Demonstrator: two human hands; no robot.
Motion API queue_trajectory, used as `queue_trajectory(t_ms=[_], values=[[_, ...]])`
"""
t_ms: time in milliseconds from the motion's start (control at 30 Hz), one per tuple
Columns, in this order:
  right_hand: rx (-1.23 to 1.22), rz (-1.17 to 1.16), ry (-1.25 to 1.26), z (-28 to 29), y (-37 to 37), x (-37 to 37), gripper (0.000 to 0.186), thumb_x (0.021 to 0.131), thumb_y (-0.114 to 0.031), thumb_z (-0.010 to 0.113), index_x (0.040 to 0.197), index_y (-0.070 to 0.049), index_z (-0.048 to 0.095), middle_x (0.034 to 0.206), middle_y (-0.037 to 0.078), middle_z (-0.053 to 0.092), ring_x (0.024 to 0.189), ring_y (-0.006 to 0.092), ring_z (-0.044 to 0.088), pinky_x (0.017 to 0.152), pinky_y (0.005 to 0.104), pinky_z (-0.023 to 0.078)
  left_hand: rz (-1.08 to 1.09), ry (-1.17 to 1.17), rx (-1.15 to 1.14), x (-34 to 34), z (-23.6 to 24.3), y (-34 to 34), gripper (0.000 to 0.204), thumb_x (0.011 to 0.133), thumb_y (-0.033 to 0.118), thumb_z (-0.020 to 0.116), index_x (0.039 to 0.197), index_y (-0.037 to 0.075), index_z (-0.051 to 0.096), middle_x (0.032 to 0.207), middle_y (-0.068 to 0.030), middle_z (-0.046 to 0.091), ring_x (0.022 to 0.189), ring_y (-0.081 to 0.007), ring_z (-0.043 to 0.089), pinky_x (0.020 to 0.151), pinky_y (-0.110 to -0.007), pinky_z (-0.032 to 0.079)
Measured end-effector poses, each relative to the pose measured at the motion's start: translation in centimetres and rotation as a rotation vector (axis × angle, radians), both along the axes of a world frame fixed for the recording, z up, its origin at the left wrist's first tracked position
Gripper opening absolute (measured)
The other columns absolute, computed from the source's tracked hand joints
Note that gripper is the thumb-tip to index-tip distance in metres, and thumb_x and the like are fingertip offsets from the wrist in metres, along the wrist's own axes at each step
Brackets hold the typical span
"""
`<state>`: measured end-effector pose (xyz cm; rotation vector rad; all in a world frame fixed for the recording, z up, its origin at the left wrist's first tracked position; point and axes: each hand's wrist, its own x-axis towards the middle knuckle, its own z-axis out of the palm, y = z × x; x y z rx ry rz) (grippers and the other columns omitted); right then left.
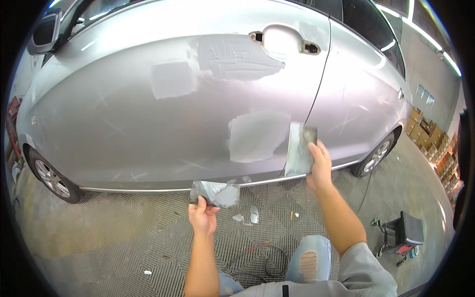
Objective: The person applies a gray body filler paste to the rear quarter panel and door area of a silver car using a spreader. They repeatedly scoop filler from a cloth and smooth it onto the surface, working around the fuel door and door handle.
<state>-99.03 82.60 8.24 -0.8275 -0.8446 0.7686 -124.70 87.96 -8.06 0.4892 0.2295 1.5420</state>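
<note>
My left hand (202,218) grips a flat metal putty plate (222,194) by its near edge, thumb on top; pale grey filler lies smeared across it. In my right hand (320,166) is a broad flat putty spreader (298,153), held upright before the lower rear part of the silver car door (123,133). I cannot tell whether its edge touches the panel. Just left of the spreader, a light filler patch (255,138) covers part of the door. Higher up are a smaller smooth patch (173,79) and a ridged grey one (232,59).
The door handle opening (282,39) is bare, with two holes. Pale scraps (254,214) lie on the grated floor (133,232) below the car. A cable or hose (269,260) runs by my knee. At right stand a low wheeled stool (410,227) and stacked cardboard boxes (428,133).
</note>
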Motion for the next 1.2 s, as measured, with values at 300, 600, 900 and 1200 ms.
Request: queue_trajectory(t_ms=[300,600,900,1200], values=[[0.669,-0.851,-1.675,17.6,9.9,-8.5,0.030,0.080,0.002,0.050,0.106,-0.009,0.058,0.098,0.009,0.064,0.088,0.0266,0.060,0.070,0.0339,0.049,-0.035,-0.015,-0.011,0.0,-0.4,0.2,0.016,0.090,0.012,0.052,0.099,0.000,0.056,0.087,-0.0098,0.064,0.068,-0.0189,0.065,0.056,-0.031,0.058],[0.634,-0.783,-1.778,19.2,14.6,-11.8,0.035,0.076,0.003,0.046,0.104,-0.010,0.062,0.104,0.003,0.063,0.095,0.0233,0.057,0.080,0.0350,0.046,-0.054,-0.024,0.025,-0.7,-0.9,0.4,0.017,0.090,0.012,0.052,0.099,-0.001,0.057,0.088,-0.0104,0.064,0.070,-0.0194,0.065,0.056,-0.031,0.058],[0.689,-0.695,-1.778,15.5,15.0,-13.0,0.034,0.074,0.002,0.049,0.103,-0.012,0.063,0.104,0.001,0.062,0.095,0.0223,0.056,0.079,0.0360,0.044,-0.070,-0.048,0.036,-0.7,-1.4,0.8,0.016,0.090,0.013,0.052,0.099,0.001,0.057,0.088,-0.0094,0.064,0.070,-0.0187,0.065,0.056,-0.031,0.058],[0.697,-0.592,-1.803,11.1,12.4,-11.9,0.038,0.067,0.007,0.050,0.099,-0.006,0.064,0.102,0.009,0.063,0.091,0.0272,0.058,0.075,0.0366,0.049,-0.060,-0.039,0.026,-0.7,-0.9,0.5,0.018,0.091,0.014,0.052,0.103,0.001,0.055,0.093,-0.0100,0.064,0.074,-0.0183,0.065,0.058,-0.030,0.058]])
